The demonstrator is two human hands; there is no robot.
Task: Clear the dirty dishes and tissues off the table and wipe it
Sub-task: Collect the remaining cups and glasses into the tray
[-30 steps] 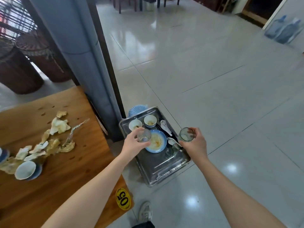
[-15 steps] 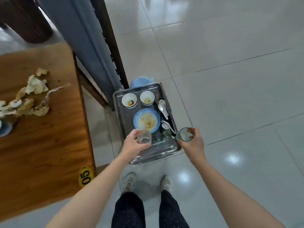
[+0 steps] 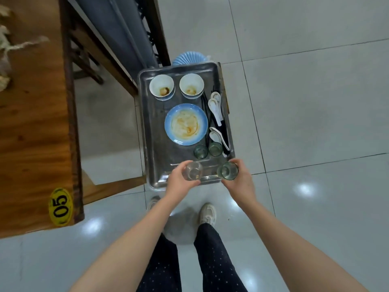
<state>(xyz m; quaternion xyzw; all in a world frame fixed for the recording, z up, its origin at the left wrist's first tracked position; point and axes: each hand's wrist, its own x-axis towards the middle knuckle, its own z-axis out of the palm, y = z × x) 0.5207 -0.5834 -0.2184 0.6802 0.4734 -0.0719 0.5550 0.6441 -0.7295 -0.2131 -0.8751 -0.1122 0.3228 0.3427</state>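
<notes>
Lying at the far left edge, crumpled tissues [image 3: 5, 45] are seen on the wooden bench [image 3: 35, 127], whose near corner is marked by a yellow tag [image 3: 60, 206] reading 05. Just right of the bench, a metal tray [image 3: 155, 144] is seen, with tiled floor [image 3: 315, 102] around it. Two white bowls with brown residue, the left bowl [image 3: 161, 87] and the right bowl [image 3: 191, 84], are placed side by side at its far end. A smeared blue plate [image 3: 186, 124] is laid nearer, in the middle. White spoons [image 3: 215, 107] and dark chopsticks [image 3: 204, 104] are lined along the right rim, with two small glasses [image 3: 200, 151] stood near them. Over the tray's near edge, a clear glass [image 3: 193, 171] is gripped by the left hand [image 3: 179, 183], fingers curled round it. Beside it, a greenish glass [image 3: 227, 170] is held the same way by the right hand [image 3: 243, 181]. Whether either glass touches the tray cannot be told.
</notes>
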